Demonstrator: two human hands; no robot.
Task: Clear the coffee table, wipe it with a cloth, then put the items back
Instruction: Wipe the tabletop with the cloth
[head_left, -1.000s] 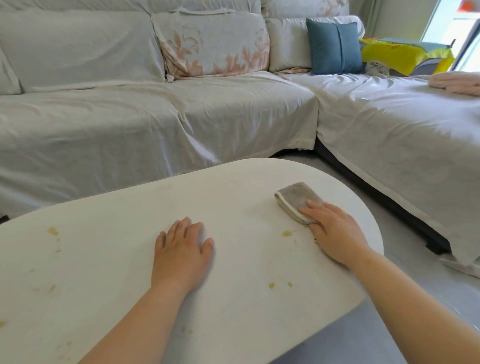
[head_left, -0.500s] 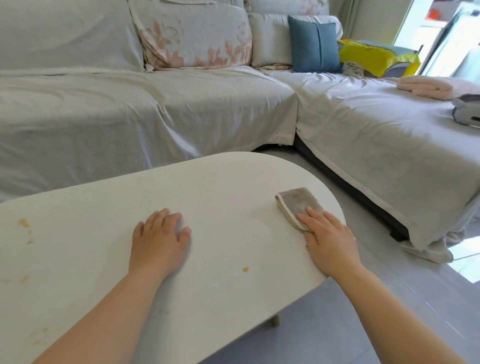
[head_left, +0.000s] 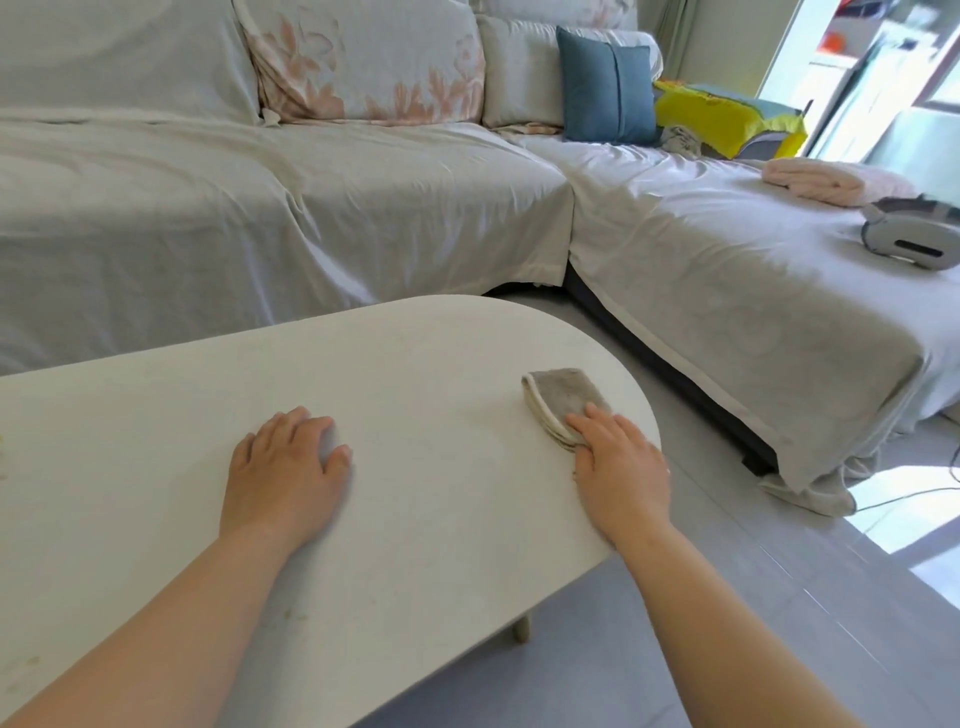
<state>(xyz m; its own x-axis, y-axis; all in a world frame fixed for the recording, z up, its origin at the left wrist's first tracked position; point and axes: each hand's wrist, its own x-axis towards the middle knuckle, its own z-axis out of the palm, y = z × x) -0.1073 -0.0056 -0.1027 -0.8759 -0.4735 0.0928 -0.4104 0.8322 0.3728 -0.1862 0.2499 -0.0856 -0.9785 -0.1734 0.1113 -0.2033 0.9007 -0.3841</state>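
Only the head view here, looking down over both forearms. The white, round-ended stone-look counter (head_left: 415, 374) filled the lower left. The small folded grey-brown cloth with a pale edge (head_left: 563, 397) lay on it close to the rounded right end, not far from the rim.

The right hand (head_left: 618, 462) sat palm-down on the near part of that cloth. Its fingers (head_left: 597, 421) were straight and close together, pressing on it rather than curling round it, and the far half of the cloth stuck out past the fingertips. The left hand (head_left: 288, 470) was flat on bare counter, well apart from the cloth. Its fingers were relaxed and a bit spread, the thumb was out to the side, and it was holding nothing.

A few faint yellowish specks (head_left: 26, 665) showed on the counter near the bottom left edge. One pale wooden leg (head_left: 521, 629) peeked out under the near rim above the grey tiled floor (head_left: 779, 597).

Behind it all was a big corner sofa under a light grey cover (head_left: 260, 208). On it were a floral pink-and-white cushion (head_left: 363, 57) and a plain blue cushion (head_left: 605, 88) at the back, with a bright yellow fabric bundle (head_left: 722, 117) beyond the blue one. On the right section lay a folded pink towel (head_left: 815, 179), and just beside it a grey-and-white handheld device (head_left: 909, 234). Couldn't tell what kind of device.
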